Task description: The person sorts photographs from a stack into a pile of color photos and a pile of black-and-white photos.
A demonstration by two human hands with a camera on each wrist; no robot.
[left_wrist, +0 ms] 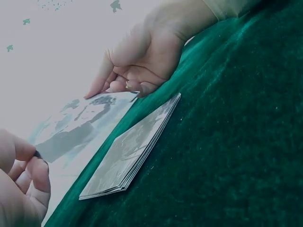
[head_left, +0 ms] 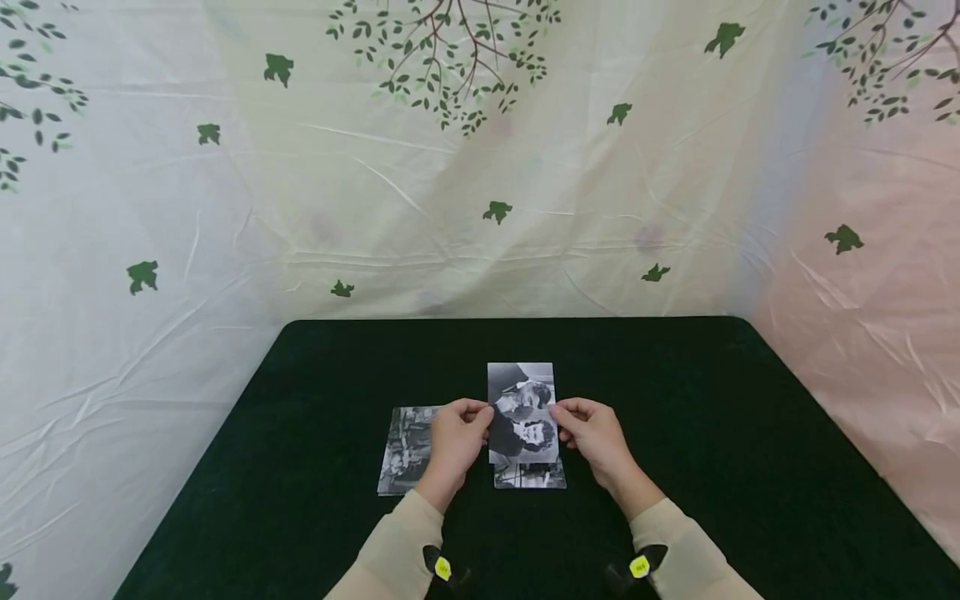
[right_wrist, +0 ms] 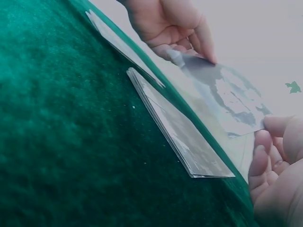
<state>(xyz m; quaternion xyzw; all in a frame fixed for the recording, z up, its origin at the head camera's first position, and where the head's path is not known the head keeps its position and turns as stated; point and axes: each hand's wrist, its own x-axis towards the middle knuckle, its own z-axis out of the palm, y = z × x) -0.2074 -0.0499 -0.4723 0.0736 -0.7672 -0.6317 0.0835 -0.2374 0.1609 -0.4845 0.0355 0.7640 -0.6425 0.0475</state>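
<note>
Nearest to me are my two beige sleeves (head_left: 405, 542), one on each arm, each with a small yellow tag at the wrist. Beneath them spreads one dark green table (head_left: 750, 467), backed by one pale curtain (head_left: 225, 208) printed with leaves and branches. On the cloth I count two lots of photographs lying flat: a stack (head_left: 531, 475) directly under my hands, several prints thick as the wrist views show, and a second lot (head_left: 401, 454) just to the left of my left hand, partly hidden by it, so I cannot tell how many prints it holds. One single black-and-white photograph (head_left: 521, 408) is lifted clear above the stack, its length running away from me. My left hand (head_left: 453, 442) pinches its left edge between thumb and fingertips, and my right hand (head_left: 596, 442) pinches its right edge the same way, both with fingers curled in tight on the print. So the photograph spans the gap between my two hands, its far end reaching past my fingers.
</note>
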